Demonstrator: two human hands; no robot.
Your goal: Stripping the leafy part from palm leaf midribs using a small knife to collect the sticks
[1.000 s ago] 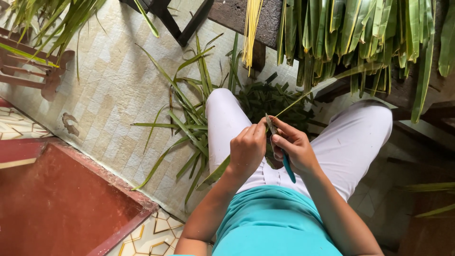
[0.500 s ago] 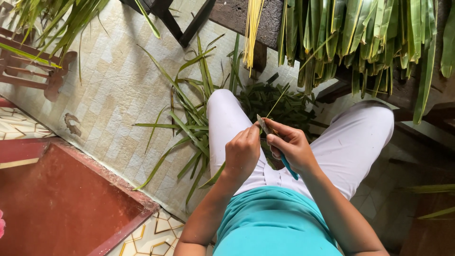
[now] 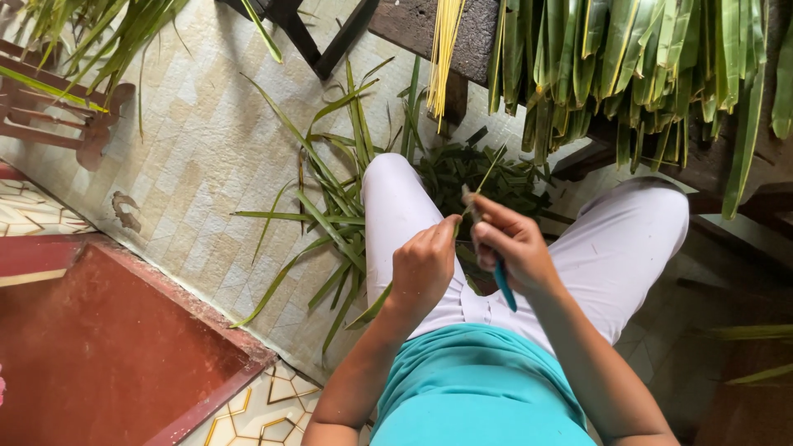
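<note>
— Palm leaf strip (image 3: 483,177), where is it?
— Over the lap, running toward 1 o'clock from the left hand (image 3: 425,264), whose fingers pinch its lower end.
— And the right hand (image 3: 512,252)?
— Closed round a blue-handled knife (image 3: 500,285), blade against the strip.

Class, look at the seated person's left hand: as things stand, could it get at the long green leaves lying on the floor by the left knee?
Probably yes. The left hand is pinching a thin leaf strip, so it would have to let go first. The floor leaves lie uncovered just beside the left leg, nothing between.
</note>
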